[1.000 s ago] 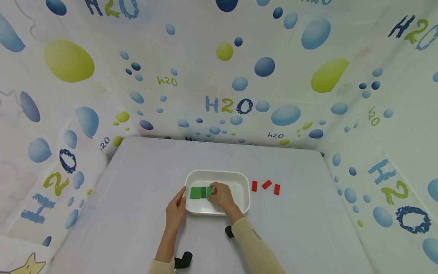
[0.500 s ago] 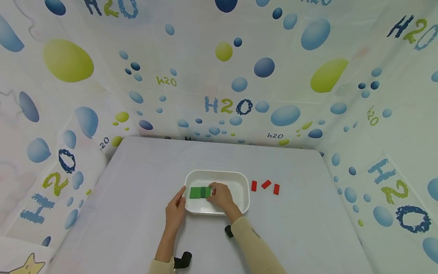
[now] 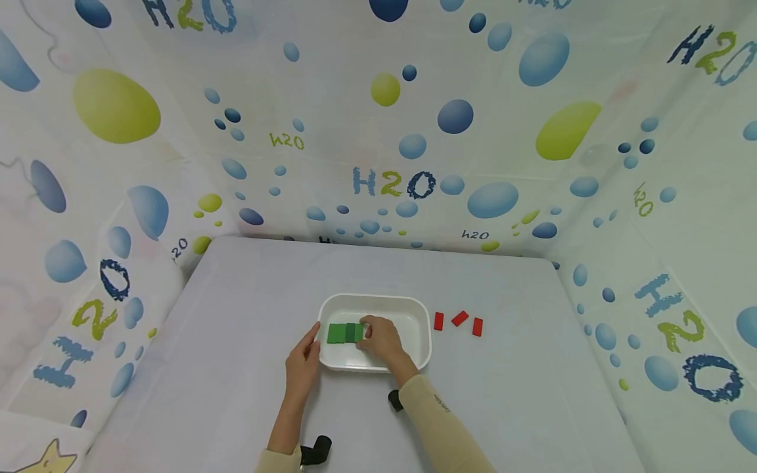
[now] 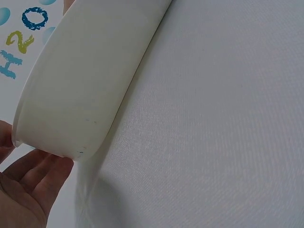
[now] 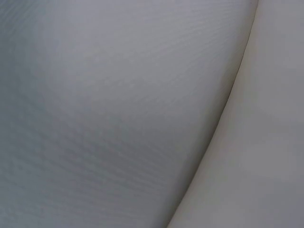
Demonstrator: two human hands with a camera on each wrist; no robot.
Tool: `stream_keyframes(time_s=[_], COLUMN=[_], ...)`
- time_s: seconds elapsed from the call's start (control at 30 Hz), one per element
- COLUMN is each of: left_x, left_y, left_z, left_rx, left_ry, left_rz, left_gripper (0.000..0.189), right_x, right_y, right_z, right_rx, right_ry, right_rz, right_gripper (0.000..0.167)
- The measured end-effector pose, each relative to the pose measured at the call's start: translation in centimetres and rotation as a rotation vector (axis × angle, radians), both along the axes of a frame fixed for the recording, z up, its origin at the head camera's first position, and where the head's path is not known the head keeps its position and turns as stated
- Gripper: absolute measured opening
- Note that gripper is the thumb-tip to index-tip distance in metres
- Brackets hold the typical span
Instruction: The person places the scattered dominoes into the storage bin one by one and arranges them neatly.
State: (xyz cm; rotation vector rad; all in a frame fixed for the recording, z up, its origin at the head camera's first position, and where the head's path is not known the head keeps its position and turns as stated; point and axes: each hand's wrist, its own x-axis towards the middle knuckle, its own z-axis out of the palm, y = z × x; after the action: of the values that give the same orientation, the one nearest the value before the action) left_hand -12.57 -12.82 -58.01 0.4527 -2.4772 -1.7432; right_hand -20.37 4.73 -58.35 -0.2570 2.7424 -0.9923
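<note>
While my left hand (image 3: 302, 369) is gripping the left end of a white, round-cornered rectangular tray (image 3: 416, 334), thumb at the rim and fingers against the outer wall, my right hand (image 3: 382, 339) is reaching inside and pinching the rightmost flat green rectangular piece (image 3: 359, 333) between thumb and finger. That piece is closing the right end of a row of flat green pieces (image 3: 336, 333) lying on the tray's left half. Three flat red rectangular pieces (image 3: 438, 321) are lying apart from one another beyond the tray's right end, on the white-covered table (image 3: 236, 368), the middle one sitting askew.
</note>
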Motion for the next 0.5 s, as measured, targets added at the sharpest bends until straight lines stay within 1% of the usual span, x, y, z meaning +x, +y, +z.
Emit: stream_keyframes(time_s=[0.2,0.3,0.4,0.5], left_x=[0.06,0.07,0.06,-0.01], left_y=[0.01,-0.02,-0.07,-0.14], left_z=[0.03,-0.10,-0.19,-0.24], left_rx=[-0.002,0.000,0.000,0.003], left_ry=[-0.006,-0.010,-0.008,-0.002], left_rz=[0.002,0.003,0.002,0.000], left_gripper=[0.043,0.043,0.043,0.043], right_x=[0.19,0.33,0.47,0.59], right_y=[-0.05,-0.01,0.11,0.33], right_z=[0.10,0.31,0.52,0.82], right_rx=[0.007,-0.013,-0.065,-0.137], right_ry=[-0.001,0.005,0.028,0.076], right_rz=[-0.010,-0.023,-0.039,-0.049], right_gripper=[0.058,0.060,0.060,0.057])
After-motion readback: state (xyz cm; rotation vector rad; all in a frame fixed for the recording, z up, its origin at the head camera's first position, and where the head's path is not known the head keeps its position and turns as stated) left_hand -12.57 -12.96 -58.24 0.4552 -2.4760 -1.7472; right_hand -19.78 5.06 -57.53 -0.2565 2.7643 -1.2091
